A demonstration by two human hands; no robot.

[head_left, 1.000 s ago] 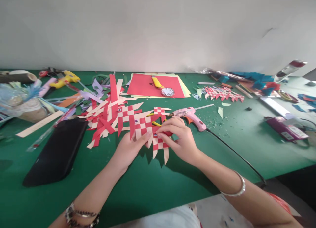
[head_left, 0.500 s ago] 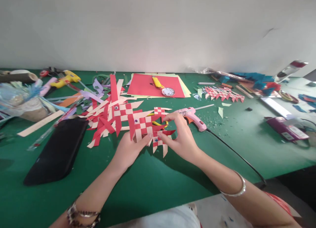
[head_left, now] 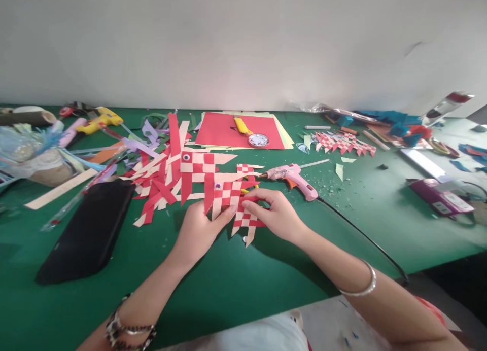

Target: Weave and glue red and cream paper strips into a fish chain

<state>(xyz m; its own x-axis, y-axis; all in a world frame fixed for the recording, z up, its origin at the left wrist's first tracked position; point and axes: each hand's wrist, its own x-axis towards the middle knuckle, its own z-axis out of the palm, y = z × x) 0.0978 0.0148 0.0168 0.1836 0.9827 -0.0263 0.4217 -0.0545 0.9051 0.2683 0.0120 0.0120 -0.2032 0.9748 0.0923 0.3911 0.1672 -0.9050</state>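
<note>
Both my hands hold a woven red-and-cream paper fish (head_left: 233, 201) just above the green table (head_left: 236, 285). My left hand (head_left: 200, 229) grips its left lower side, fingers closed under the weave. My right hand (head_left: 276, 214) pinches a red strip at its right side. A small googly eye shows on the fish's upper left. Behind it lies a pile of similar woven fish and loose red and cream strips (head_left: 173, 173).
A pink glue gun (head_left: 292, 178) with its black cord lies right of my hands. Red paper sheets (head_left: 238, 130) with a yellow-handled tool lie at the back. A black pouch (head_left: 85, 232) lies left. More woven pieces (head_left: 342, 144) and craft clutter fill the right.
My right hand came back from near the glue gun and closed on the fish's right strips. The fish shifted slightly and its lower strips drew in.
</note>
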